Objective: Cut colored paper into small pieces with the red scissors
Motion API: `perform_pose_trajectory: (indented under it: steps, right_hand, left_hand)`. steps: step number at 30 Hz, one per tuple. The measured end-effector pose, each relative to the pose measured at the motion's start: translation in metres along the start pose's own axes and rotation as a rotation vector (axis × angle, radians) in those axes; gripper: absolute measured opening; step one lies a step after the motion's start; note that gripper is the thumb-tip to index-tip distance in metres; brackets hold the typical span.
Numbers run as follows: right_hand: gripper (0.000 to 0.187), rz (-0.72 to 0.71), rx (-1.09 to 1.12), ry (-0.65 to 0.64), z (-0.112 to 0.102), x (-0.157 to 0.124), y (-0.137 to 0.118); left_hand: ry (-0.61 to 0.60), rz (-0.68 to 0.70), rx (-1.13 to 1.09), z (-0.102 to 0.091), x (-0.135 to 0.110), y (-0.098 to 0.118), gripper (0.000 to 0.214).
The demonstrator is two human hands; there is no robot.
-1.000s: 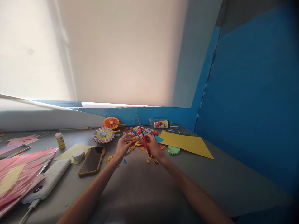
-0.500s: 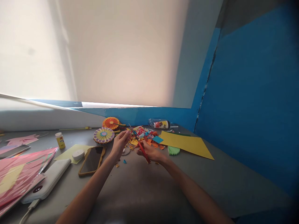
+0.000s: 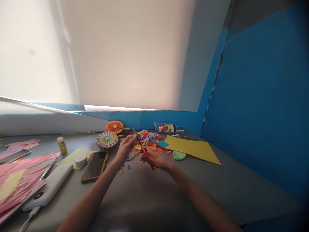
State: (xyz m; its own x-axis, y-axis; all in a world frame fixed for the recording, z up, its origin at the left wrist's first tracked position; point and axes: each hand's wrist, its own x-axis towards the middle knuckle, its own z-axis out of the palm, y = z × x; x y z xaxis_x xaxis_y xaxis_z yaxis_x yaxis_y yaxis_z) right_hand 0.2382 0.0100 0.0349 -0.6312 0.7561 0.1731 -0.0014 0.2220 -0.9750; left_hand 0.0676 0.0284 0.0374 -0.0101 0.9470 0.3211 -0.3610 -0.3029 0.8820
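Observation:
My right hand (image 3: 154, 158) grips red-handled scissors (image 3: 145, 151), which tilt up and to the left with their blades above a heap of coloured paper scraps (image 3: 149, 141). My left hand (image 3: 125, 149) is raised beside the blades, its fingertips pinched together on what looks like a small paper scrap. The scrap is too small to make out clearly. A few loose bits lie on the grey table (image 3: 145, 193) just below my hands. Two pleated paper rosettes (image 3: 107, 140) sit left of the heap.
A yellow card sheet (image 3: 193, 149) and green pleated paper (image 3: 179, 155) lie to the right. Left are a phone (image 3: 94, 166), glue bottle (image 3: 62, 145), power bank (image 3: 47, 185) and pink folder (image 3: 21, 180). A blue wall (image 3: 253, 96) bounds the right side.
The scissors have tilted further left and lower, from nearly upright. Both hands have shifted slightly, with my right hand turned and lower than a second ago.

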Motion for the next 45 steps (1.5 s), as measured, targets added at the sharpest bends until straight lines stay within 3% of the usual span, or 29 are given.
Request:
perform_pose_trajectory:
  steps: [6,12,16,22,45]
  right_hand:
    - [0.038,0.027,-0.084,0.092,0.0,0.0,0.008]
    - [0.038,0.13,0.236,0.208,0.012,0.007,0.01]
    - [0.037,0.163,0.308,0.232,0.015,0.008,0.007]
    - [0.04,0.176,0.271,0.238,0.014,0.006,0.004]
    - [0.039,0.177,0.232,0.177,0.009,0.005,0.001]
  left_hand:
    - [-0.039,0.03,0.061,0.001,-0.004,0.002,0.026]
    - [-0.021,0.056,0.139,0.003,-0.005,0.004,0.032]
    - [-0.031,0.109,0.222,0.004,-0.005,0.004,0.032]
    - [-0.024,0.179,0.381,0.005,-0.005,0.005,0.035]
    - [0.012,0.212,0.319,-0.004,0.004,0.002,0.034]
